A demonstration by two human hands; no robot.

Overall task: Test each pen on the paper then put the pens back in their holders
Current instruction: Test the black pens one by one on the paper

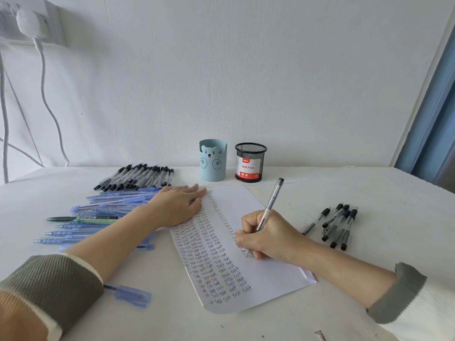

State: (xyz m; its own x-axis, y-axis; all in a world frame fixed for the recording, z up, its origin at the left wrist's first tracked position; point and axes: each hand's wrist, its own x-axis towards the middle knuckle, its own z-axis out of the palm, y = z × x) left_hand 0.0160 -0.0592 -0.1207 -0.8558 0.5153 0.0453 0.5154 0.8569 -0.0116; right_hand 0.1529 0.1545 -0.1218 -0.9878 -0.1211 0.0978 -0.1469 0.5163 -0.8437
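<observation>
A white sheet of paper (258, 274) lies on the table, its left part filled with columns of the word "Test". My right hand (268, 236) grips a clear black-capped pen (273, 199), tip down on the paper's right column. My left hand (177, 205) lies flat on the sheet's upper left corner, fingers together. Several black-capped pens (138, 177) lie in a row at the back left, with several blue pens (108, 207) in front of them. Another small group of black pens (337, 225) lies to the right of the paper. A light-blue bear holder (212, 159) and a black mesh holder (250, 161) stand at the back.
A loose blue pen (130, 292) lies by my left sleeve. A dark green pen (81, 218) sits among the blue ones. A white cable (49, 99) hangs down the wall at left. A blue curtain (430, 124) borders the table's right side.
</observation>
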